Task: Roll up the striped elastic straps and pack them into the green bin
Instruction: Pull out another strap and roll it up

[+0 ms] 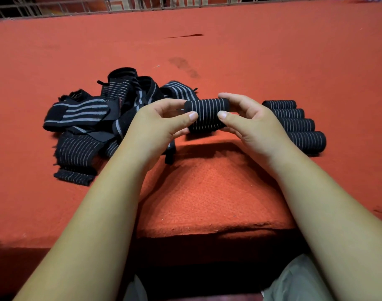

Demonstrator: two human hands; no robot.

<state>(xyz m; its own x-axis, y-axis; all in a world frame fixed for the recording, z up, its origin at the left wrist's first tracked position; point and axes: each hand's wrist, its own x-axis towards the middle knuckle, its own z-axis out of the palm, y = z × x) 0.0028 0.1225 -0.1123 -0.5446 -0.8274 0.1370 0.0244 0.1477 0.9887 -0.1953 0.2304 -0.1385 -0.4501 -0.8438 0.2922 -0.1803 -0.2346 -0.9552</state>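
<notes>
nearest, bare forearms (pixel 94 213) over red cloth (pixel 207 203); beyond, one rolled strap (pixel 207 115) gripped at both ends by left hand (pixel 155 127) and right hand (pixel 257 127), held clear of the cloth. judged done: four rolls (pixel 298 124) in a row just to its right. judged left: heap of loose straps (pixel 94 122) to roll, then all packing; green bin out of view.
</notes>
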